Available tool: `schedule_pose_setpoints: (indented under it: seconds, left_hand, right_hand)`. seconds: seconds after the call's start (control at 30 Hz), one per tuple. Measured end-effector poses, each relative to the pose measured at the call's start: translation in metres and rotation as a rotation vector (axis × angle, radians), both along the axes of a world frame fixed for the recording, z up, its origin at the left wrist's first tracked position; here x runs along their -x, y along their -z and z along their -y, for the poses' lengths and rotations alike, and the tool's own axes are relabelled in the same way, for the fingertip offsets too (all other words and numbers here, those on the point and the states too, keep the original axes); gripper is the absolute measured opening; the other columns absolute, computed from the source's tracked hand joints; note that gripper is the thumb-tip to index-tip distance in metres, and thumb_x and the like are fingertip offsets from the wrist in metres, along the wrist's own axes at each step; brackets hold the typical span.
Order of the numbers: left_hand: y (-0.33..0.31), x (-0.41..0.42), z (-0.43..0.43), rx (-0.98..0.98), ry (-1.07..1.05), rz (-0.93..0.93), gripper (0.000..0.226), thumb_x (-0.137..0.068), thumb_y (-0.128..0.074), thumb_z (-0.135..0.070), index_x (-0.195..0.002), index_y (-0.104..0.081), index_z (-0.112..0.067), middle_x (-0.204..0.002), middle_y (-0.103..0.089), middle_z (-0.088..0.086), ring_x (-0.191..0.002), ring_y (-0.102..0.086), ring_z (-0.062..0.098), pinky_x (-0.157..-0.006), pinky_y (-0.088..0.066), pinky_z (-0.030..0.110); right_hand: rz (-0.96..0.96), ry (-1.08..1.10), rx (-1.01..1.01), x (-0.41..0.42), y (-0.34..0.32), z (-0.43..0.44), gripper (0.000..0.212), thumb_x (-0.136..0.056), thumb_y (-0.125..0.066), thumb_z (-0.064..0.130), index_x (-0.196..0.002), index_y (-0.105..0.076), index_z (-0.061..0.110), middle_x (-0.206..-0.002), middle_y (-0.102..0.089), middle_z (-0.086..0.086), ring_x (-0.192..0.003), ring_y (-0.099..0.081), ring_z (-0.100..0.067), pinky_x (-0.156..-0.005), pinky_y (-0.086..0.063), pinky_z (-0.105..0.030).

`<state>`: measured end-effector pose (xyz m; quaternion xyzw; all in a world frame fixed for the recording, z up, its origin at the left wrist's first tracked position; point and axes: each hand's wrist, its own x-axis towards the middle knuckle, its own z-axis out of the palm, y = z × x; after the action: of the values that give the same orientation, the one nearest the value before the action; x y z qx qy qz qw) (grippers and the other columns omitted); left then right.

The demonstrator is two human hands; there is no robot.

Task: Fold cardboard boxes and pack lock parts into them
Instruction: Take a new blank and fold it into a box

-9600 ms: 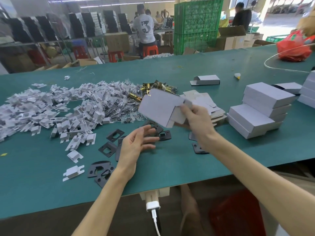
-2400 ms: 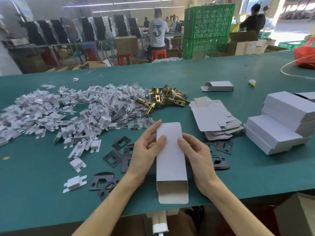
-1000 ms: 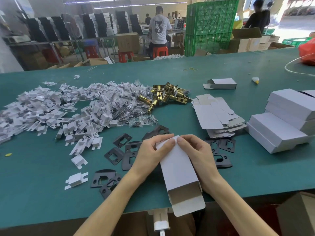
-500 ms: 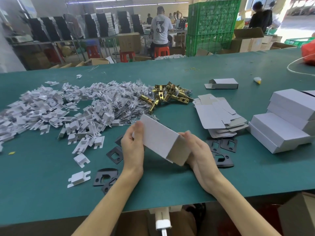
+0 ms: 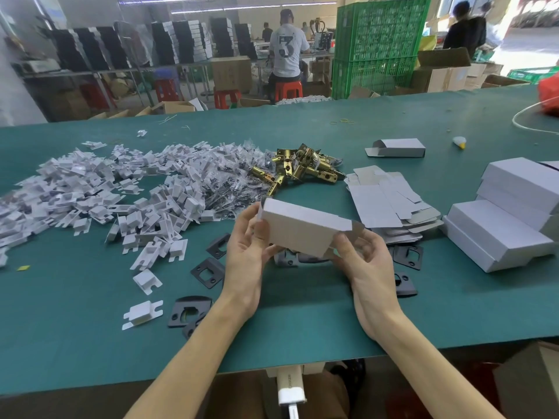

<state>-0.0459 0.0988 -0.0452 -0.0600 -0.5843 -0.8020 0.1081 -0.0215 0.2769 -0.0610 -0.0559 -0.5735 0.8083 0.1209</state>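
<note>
While hands (image 5: 245,261) hold box (image 5: 302,228) (aloft) — edges free.

On the desk (image 5: 75,328), the latch pile (image 5: 302,169) sits midway. Left of it spreads the insert heap (image 5: 99,192); right of it, flat blanks (image 5: 384,201), then stacked boxes (image 5: 499,225); before it, the held box (image 5: 302,228) above plates (image 5: 208,272).

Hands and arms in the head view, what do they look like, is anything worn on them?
The left hand and right hand are bare: no gloves, rings or watch show. The left forearm and right forearm are uncovered too, no sleeve in view down to the frame's edge.
</note>
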Motion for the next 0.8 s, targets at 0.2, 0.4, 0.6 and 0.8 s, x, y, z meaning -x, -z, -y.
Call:
schedule_pose_setpoints:
  seconds: [0.2, 0.4, 0.6, 0.8]
  left_hand:
    - [0.002, -0.001, -0.003, -0.031, 0.014, -0.075, 0.026, -0.097, -0.061, -0.027, -0.121, -0.069, -0.034, -0.128, -0.069, 0.002, -0.122, -0.067, 0.020, -0.095, -0.061, 0.047]
    - [0.007, 0.000, -0.003, 0.169, -0.022, -0.167, 0.025, -0.099, -0.061, -0.027, -0.122, -0.067, -0.034, -0.138, -0.066, 0.010, -0.127, -0.064, 0.026, -0.103, -0.057, 0.046]
    - [0.006, -0.002, -0.006, 0.174, 0.090, -0.167, 0.025, -0.101, -0.058, -0.018, -0.121, -0.070, -0.026, -0.148, -0.052, 0.013, -0.132, -0.061, 0.029, -0.099, -0.058, 0.040]
    - [0.002, -0.003, -0.005, 0.061, 0.112, -0.006, 0.026, -0.105, -0.053, -0.021, -0.117, -0.076, -0.020, -0.135, -0.068, 0.007, -0.120, -0.065, 0.021, -0.089, -0.059, 0.037]
  right_hand:
    - [0.008, -0.024, 0.132, 0.000, -0.003, 0.000, 0.064, -0.083, -0.075, 0.042, -0.135, -0.051, 0.013, -0.136, -0.059, -0.011, -0.109, -0.072, -0.019, -0.096, -0.058, -0.038]
    - [0.010, -0.020, 0.187, -0.003, -0.007, -0.002, 0.021, -0.101, -0.060, 0.025, -0.114, -0.062, 0.009, -0.118, -0.069, -0.014, -0.107, -0.071, -0.030, -0.079, -0.062, -0.040]
    - [0.037, -0.063, 0.276, -0.005, -0.015, -0.005, 0.044, -0.088, -0.065, 0.050, -0.100, -0.066, 0.008, -0.089, -0.074, -0.015, -0.075, -0.073, -0.027, -0.062, -0.061, -0.034]
    - [0.043, -0.063, 0.283, -0.005, -0.013, -0.004, 0.021, -0.092, -0.069, 0.025, -0.097, -0.068, 0.005, -0.093, -0.072, -0.010, -0.088, -0.073, -0.026, -0.071, -0.063, -0.037]
